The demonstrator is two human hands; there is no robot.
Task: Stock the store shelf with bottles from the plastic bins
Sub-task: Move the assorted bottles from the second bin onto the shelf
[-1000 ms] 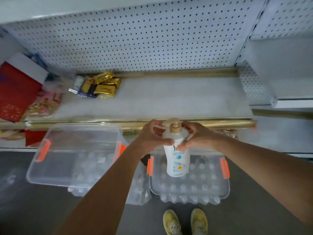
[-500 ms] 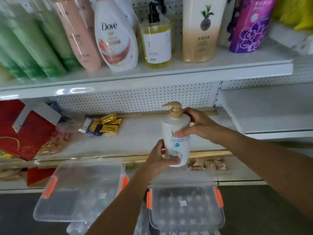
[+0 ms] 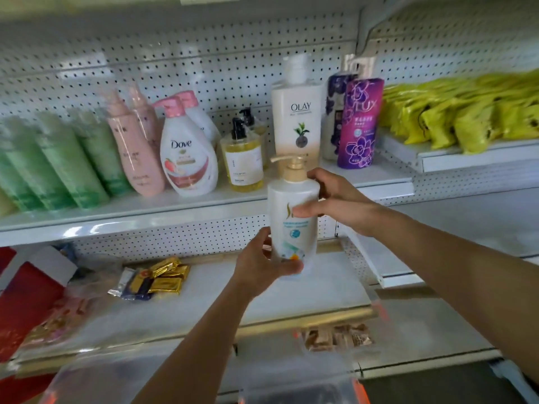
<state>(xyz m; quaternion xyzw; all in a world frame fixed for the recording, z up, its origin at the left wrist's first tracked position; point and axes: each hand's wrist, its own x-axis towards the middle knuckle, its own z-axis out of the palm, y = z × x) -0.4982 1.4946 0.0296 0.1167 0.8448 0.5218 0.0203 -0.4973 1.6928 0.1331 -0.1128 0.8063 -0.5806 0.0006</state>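
A white pump bottle (image 3: 293, 205) with a gold pump head is held upright in the air, in front of the edge of the upper shelf (image 3: 175, 212). My left hand (image 3: 262, 265) grips its base from below. My right hand (image 3: 335, 204) holds its upper body, thumb across the front label. The clear plastic bins (image 3: 291, 383) with orange latches show blurred at the bottom edge of the view.
The upper shelf carries green tubes (image 3: 58, 161), pink bottles (image 3: 137, 147), Dove bottles (image 3: 186, 158), amber pump bottles (image 3: 242, 158), an Olay bottle (image 3: 297, 118) and purple Lux bottles (image 3: 360, 123). Yellow packets (image 3: 466, 115) lie on the right. Gold packets (image 3: 163, 277) sit on the lower shelf (image 3: 262, 301).
Both hands have lifted the bottle from over the bins up to the height of the upper shelf. The view has tilted up, bringing the stocked shelf into sight.
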